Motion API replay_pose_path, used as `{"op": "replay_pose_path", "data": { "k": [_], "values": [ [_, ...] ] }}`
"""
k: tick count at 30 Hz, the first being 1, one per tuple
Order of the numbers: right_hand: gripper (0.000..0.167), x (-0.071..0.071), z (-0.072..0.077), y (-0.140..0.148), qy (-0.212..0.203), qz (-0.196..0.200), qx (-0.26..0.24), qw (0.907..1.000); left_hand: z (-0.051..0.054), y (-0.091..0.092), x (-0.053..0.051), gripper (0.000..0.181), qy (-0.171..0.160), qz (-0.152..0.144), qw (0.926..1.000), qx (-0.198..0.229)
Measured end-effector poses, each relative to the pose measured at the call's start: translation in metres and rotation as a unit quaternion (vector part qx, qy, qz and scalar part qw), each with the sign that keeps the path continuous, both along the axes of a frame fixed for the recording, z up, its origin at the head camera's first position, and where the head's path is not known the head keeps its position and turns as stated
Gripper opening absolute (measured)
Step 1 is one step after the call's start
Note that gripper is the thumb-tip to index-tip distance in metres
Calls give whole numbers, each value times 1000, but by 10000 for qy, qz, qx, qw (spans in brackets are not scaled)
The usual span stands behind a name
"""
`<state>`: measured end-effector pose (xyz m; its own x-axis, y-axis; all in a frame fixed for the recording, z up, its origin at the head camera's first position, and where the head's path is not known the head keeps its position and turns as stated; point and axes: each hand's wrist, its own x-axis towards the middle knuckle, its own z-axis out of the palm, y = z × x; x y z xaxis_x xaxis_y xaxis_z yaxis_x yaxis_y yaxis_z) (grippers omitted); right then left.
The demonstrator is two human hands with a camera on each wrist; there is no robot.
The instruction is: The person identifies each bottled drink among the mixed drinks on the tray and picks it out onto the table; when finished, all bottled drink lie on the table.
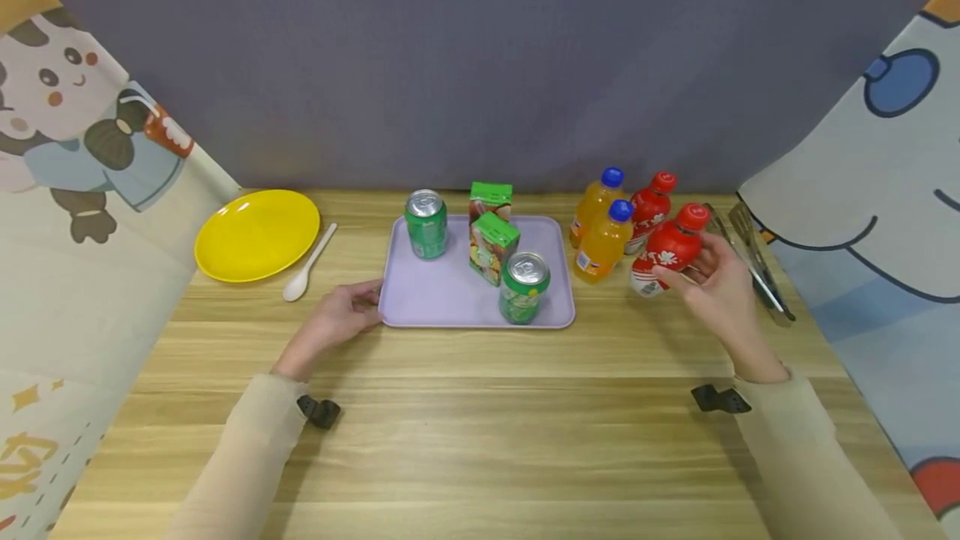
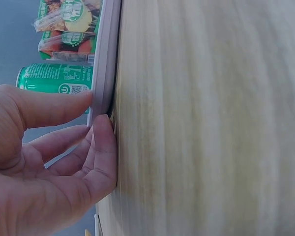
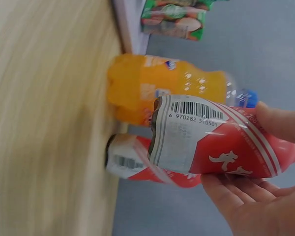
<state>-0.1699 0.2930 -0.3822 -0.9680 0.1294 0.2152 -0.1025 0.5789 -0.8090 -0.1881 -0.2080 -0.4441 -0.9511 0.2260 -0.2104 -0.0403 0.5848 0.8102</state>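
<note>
My right hand (image 1: pixel 717 286) grips a red-and-white bottle (image 1: pixel 669 244) with a red cap, thumb on one side and fingers on the other. In the right wrist view this bottle (image 3: pixel 206 140) is tilted, its base raised off the table. Behind it another red bottle (image 1: pixel 648 208) stands beside two orange drink bottles (image 1: pixel 602 247) with blue caps. At the left end of a lilac tray (image 1: pixel 442 298), my left hand (image 1: pixel 341 315) pinches the rim between thumb and fingers. On the tray are two green cans (image 1: pixel 521 294) and two green-topped juice boxes (image 1: pixel 489 252).
A yellow plate (image 1: pixel 257 236) lies at the back left, with a white spoon (image 1: pixel 307 265) beside it. Metal tongs (image 1: pixel 757 261) and another dark-handled utensil lie right of the bottles. A grey backdrop (image 1: pixel 480 65) rises behind the wooden table (image 1: pixel 487 432).
</note>
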Motion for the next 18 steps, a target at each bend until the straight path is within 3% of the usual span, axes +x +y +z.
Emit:
{"op": "replay_pose_path", "data": {
  "k": [10, 18],
  "values": [
    [75, -17, -26, 11, -240, -56, -224, 9994, 1, 0, 2, 57, -83, 72, 9999, 2],
    [67, -28, -34, 9, -26, 50, -504, 9987, 0, 0, 0, 56, 1, 6, 10000, -38]
  ]
}}
